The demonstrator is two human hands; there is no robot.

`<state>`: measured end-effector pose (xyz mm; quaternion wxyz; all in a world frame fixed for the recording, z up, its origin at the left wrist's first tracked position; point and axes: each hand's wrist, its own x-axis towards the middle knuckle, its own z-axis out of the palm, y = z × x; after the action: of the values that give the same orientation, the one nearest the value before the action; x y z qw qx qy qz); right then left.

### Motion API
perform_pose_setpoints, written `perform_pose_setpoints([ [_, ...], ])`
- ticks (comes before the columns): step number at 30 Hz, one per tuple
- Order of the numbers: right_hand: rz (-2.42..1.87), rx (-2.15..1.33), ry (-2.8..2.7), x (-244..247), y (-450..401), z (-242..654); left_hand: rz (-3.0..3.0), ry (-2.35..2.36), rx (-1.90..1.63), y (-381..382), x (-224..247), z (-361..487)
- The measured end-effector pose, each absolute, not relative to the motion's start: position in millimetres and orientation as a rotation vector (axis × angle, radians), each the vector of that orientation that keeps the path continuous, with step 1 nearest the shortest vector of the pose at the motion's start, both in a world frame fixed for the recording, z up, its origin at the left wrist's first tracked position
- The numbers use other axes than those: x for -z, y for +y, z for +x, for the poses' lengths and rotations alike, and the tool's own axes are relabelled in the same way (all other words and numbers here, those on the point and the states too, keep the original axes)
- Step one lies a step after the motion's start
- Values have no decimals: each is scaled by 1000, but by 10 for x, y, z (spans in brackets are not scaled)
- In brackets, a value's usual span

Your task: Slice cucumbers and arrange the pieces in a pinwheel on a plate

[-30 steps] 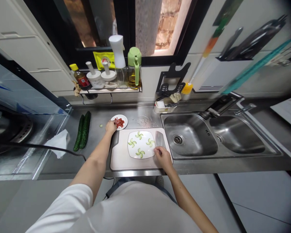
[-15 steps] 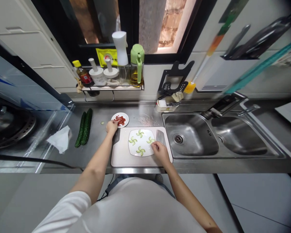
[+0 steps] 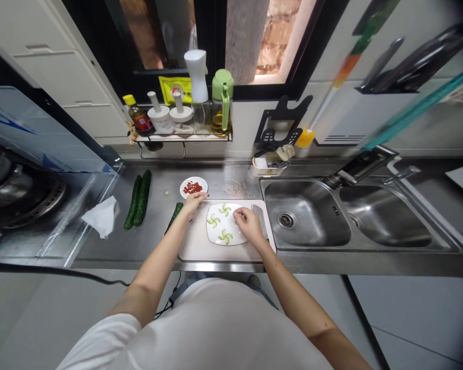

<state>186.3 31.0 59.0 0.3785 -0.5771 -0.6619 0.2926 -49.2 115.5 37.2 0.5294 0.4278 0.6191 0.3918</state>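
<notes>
My left hand (image 3: 194, 204) is pinched at the near right edge of a small white dish (image 3: 183, 188) of red pieces (image 3: 193, 188), with a red piece at its fingertips. My right hand (image 3: 248, 223) is over the right side of a squarish white plate (image 3: 217, 239), its fingertips pressed together; what they hold, if anything, is too small to make out. Green slices form pinwheels on the plate, at the top (image 3: 224, 209), left (image 3: 213, 221) and bottom (image 3: 226, 237). Beneath the plate lies a pale cutting board (image 3: 193, 252). The right hand hides the plate's right part.
Two cucumbers (image 3: 141, 199) and a white cloth (image 3: 102, 216) lie on the left counter, and another cucumber (image 3: 174, 217) shows beside the left forearm. A double sink (image 3: 308, 213) is at right. Bottles and jars stand on a rack (image 3: 185, 137) behind.
My left hand has moved right from the small dish with a red piece, uncovering a cucumber beside the board. My right hand has shifted up and left, over the right pinwheel. The view has shifted slightly.
</notes>
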Motion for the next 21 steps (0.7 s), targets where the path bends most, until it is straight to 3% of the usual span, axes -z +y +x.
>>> perform_pose_setpoints([
  [8, -1391, -838, -1573, -714, 611, 1643, 1198, 1248, -1041, 933, -587, -60],
  [21, -1314, -1090, -1312, -643, 771, 1575, 1359, 1208, -1213, 873, -527, 90],
])
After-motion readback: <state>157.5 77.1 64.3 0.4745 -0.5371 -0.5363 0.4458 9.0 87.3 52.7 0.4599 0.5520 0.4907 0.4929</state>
